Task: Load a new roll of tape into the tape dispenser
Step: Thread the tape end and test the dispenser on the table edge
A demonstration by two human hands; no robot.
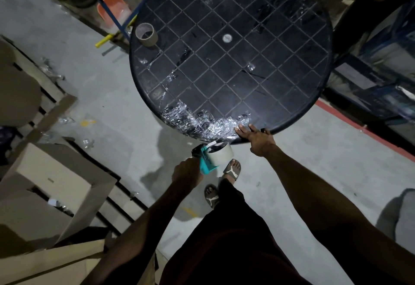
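Observation:
My left hand (186, 172) grips the handle of a teal tape dispenser (205, 161), held just below the near edge of the round black table (292, 78). A pale roll of tape (221, 155) sits in the dispenser. With its fingers stretched flat, my right hand (256, 137) presses on the table's near rim, beside a crumpled patch of clear tape (202, 121) stuck to the tabletop. An empty cardboard tape core (146, 34) stands on the table's far left edge.
Open cardboard boxes (51, 186) and flattened cardboard lie on the floor to the left. An orange scoop (112, 8) and blue shelf frames (370, 64) stand behind and right of the table. My sandalled feet (232, 169) are on grey concrete.

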